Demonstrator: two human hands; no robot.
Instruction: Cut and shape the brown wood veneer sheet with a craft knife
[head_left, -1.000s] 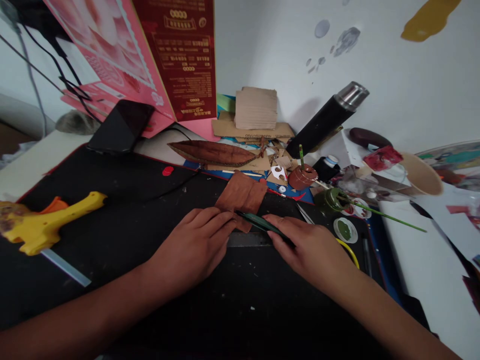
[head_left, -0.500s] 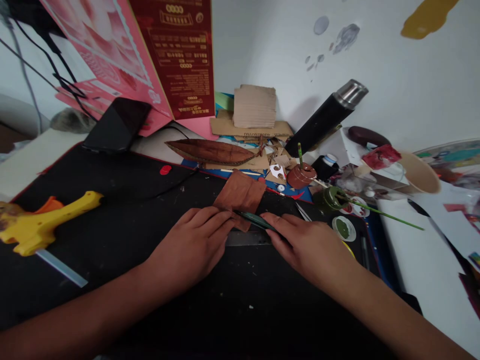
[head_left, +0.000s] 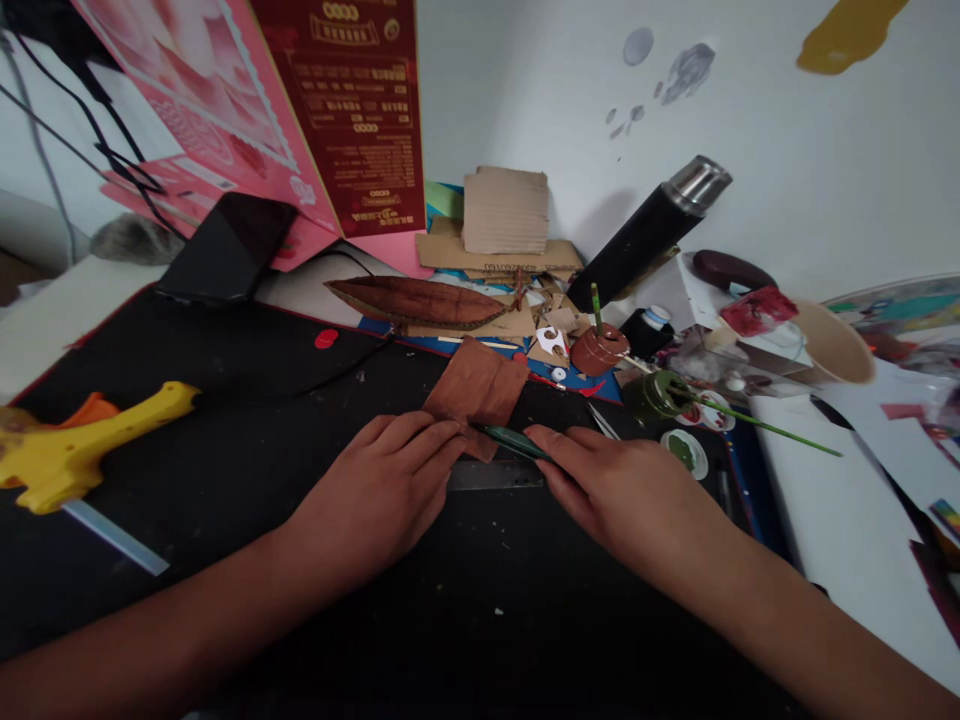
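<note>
A reddish-brown painted piece of card (head_left: pixel 484 385) lies at a slant on the dark work surface (head_left: pixel 420 620). My left hand (head_left: pixel 390 480) rests on its lower left part, palm down and fingers stretched close together. My right hand (head_left: pixel 607 480) grips a slim dark green pen-shaped tool (head_left: pixel 514 440); whether it is a pen or a knife I cannot tell. The tool's tip points left and meets the card near my left fingertips. Below the card a metal ruler (head_left: pixel 495 477) shows between my hands, its left end hidden under my left hand.
A yellow glue gun (head_left: pixel 97 440) lies at the left. Behind the card are a brown boat-shaped model (head_left: pixel 420 303), cardboard scraps (head_left: pixel 506 210) and a brown paint jar (head_left: pixel 600 348). To the right stand a green paint jar (head_left: pixel 660 395), a black flask (head_left: pixel 649 230) and tweezers (head_left: pixel 602 420).
The view has shifted slightly. My right hand has turned a little, and the green tool shows more of its side. Both hands keep nearly the same place on the card.
</note>
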